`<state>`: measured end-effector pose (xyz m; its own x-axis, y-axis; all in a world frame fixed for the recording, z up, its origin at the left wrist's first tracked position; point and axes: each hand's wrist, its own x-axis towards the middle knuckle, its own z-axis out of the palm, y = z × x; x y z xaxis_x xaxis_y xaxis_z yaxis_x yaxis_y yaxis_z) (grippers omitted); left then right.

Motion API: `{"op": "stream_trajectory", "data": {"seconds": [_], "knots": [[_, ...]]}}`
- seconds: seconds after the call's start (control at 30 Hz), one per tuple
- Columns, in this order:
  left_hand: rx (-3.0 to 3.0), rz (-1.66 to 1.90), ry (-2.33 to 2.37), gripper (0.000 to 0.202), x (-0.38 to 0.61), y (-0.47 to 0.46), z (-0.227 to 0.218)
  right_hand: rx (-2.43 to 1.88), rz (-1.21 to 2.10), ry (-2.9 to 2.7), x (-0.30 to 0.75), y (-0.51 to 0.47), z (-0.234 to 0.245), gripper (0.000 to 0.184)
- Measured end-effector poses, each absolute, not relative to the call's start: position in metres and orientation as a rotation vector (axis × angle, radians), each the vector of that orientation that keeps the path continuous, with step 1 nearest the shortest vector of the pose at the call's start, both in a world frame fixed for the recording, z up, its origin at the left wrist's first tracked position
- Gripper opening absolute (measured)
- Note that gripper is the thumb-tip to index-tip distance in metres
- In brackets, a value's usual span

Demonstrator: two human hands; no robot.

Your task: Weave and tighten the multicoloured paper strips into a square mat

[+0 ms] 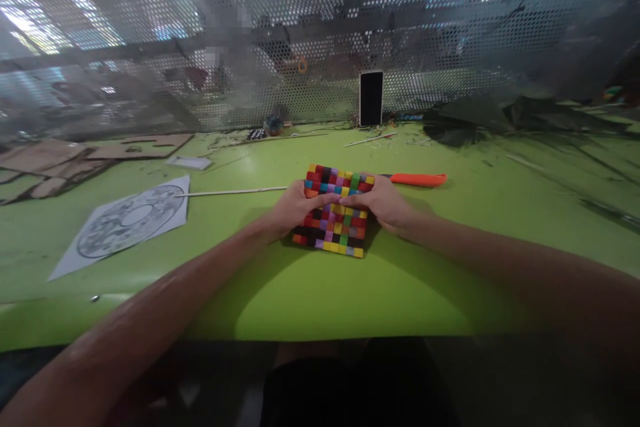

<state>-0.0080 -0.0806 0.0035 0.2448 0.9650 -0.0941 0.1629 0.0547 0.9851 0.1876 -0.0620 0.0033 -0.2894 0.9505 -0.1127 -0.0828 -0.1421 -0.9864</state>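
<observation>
A woven square of colourful strips (332, 221), checkered in red, black, yellow, green and purple, is held between both hands above the green table. My left hand (295, 208) grips its left side, thumb lying across the front face. On the opposite edge my right hand (389, 203) is closed too, its thumb reaching in until the two thumb tips nearly meet at the middle. The other fingers are hidden behind the weave. Just beyond my right hand lies an orange-handled tool (419, 179), its far end hidden. A thin pale stick (235, 191) runs leftward from behind the woven square.
A paper with a round printed pattern (135, 213) lies at left, with cardboard pieces (55, 163) behind it. A dark-screened phone (371, 99) leans on the perforated metal panel (320, 27). Dark leaves (467, 119) and scraps lie along the back right of the green table (360, 310).
</observation>
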Motion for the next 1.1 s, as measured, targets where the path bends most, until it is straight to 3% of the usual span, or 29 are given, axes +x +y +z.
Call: {"op": "stream_trajectory", "data": {"seconds": [0.2, 0.43, 0.57, 0.77, 0.93, 1.1], "knots": [[1.341, 0.714, 1.190, 0.044, -0.023, -0.073, 0.007, -1.054, 1.676, -1.190, 0.190, -0.060, 0.005, 0.038], [1.359, 0.610, 1.015, 0.027, -0.049, -0.056, 0.005, -1.069, 1.655, -1.215, 0.191, -0.060, 0.003, 0.039], [1.450, 0.521, 0.975, 0.028, -0.050, -0.057, 0.011, -1.074, 1.663, -1.234, 0.192, -0.059, 0.006, 0.040], [1.526, 0.525, 1.030, 0.034, -0.047, -0.060, 0.014, -1.000, 1.758, -1.202, 0.195, -0.057, 0.009, 0.032], [1.532, 0.522, 1.093, 0.033, -0.048, -0.061, 0.013, -1.017, 1.777, -1.164, 0.196, -0.053, 0.005, 0.013], [1.558, 0.511, 1.118, 0.039, -0.049, -0.058, 0.011, -0.973, 1.786, -1.202, 0.198, -0.054, 0.006, 0.025]]}}
